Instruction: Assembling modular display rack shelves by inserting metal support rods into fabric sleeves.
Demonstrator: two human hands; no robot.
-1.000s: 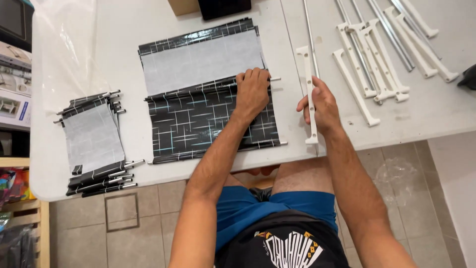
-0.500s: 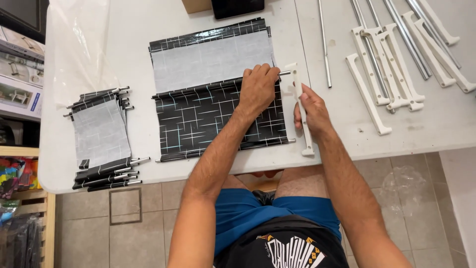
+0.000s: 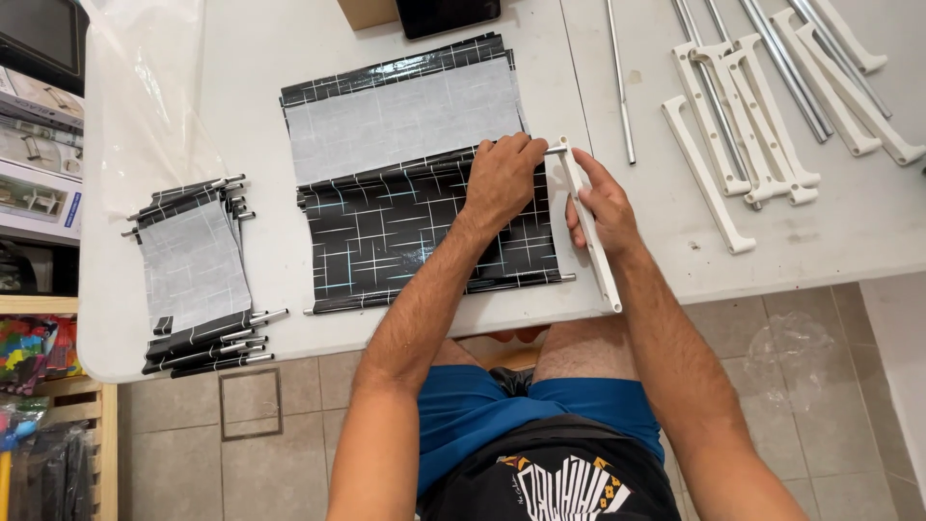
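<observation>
Head view: left hand (image 3: 502, 178) fingers pressed on black patterned fabric panel (image 3: 424, 232), right hand (image 3: 600, 205) fingers pinching white plastic side rail (image 3: 590, 236).

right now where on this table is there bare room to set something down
Bare tabletop lies between the small folded stack and the large black fabric panel, and right of the right hand. The far right is crowded with white brackets and metal rods.

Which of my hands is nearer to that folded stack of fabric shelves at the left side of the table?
Left. The left hand rests on the spread black fabric panel, right of the stack; the right hand is farther right, gripping the white bracket.
</observation>
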